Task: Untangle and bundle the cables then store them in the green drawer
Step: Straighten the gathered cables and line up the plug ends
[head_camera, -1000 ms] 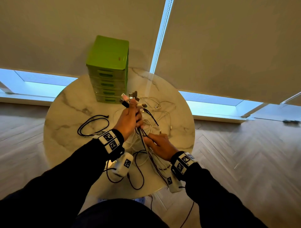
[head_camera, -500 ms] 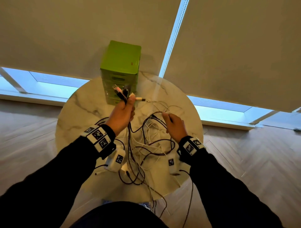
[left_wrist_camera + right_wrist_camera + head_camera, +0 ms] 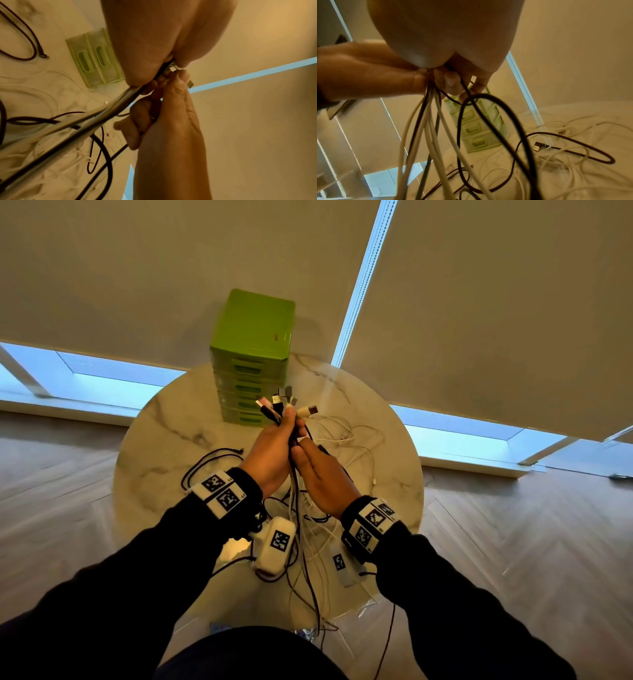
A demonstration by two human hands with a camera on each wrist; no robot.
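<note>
My left hand (image 3: 275, 441) grips a bunch of black and white cables (image 3: 297, 508) just under their plugs (image 3: 284, 404), which fan out above the fist. Pressed against it from the right, my right hand (image 3: 317, 469) closes its fingers on the same strands just below; the right wrist view shows those fingers (image 3: 451, 81) curled round the cables (image 3: 435, 121), with a black loop (image 3: 488, 108) hanging off them. The strands trail down to the round marble table (image 3: 161, 440) and over its near edge. Behind the hands, the green drawer unit (image 3: 255, 337) stands with all its drawers closed.
A loose black cable (image 3: 205, 463) lies on the table's left part. White cables (image 3: 346, 436) are strewn on the right, and a black cable with an angled USB plug (image 3: 539, 146) lies among them. Window blinds hang behind the table; wooden floor surrounds it.
My right hand has come back from the table's right side to the bunch, right under my left hand. The left hand has kept its hold on the plug ends.
</note>
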